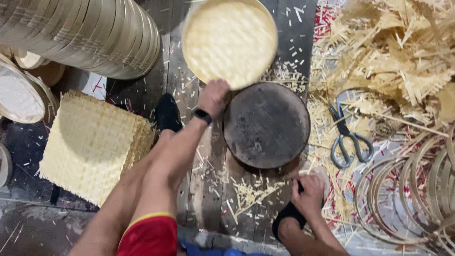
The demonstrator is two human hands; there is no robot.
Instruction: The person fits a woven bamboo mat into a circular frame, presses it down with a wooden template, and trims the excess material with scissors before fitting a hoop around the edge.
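Round woven bamboo tray (230, 42) at 12 o'clock, shallow rim, pale lattice base, nothing in it; it looks motion-blurred. Left hand (214, 97) grips its near rim at the tray's 6 o'clock, fingers clamped on the edge, arm stretched forward from 7 o'clock, black wristband (203, 115) on the wrist.

Dark round wooden block (266, 124) at centre, just below the tray, top face bare apart from scuffs; the tray's rim overlaps or touches its far edge, can't tell which.

Right hand (309, 193) at 5 o'clock, low by the block's near edge, resting on a black shoe (287, 215); fingers curled together, can't tell if they hold anything.

Stack of square woven mats (92, 144) at 9 o'clock. Leaning stack of finished round trays (90, 35) at 10–11 o'clock. Scissors (348, 137) at 3 o'clock, blades shut, lying on bamboo offcuts (393, 52) piled toward 1–2 o'clock. Loose bamboo hoops (407, 194) at 4 o'clock. Splinters scattered over the plank floor (208, 189).
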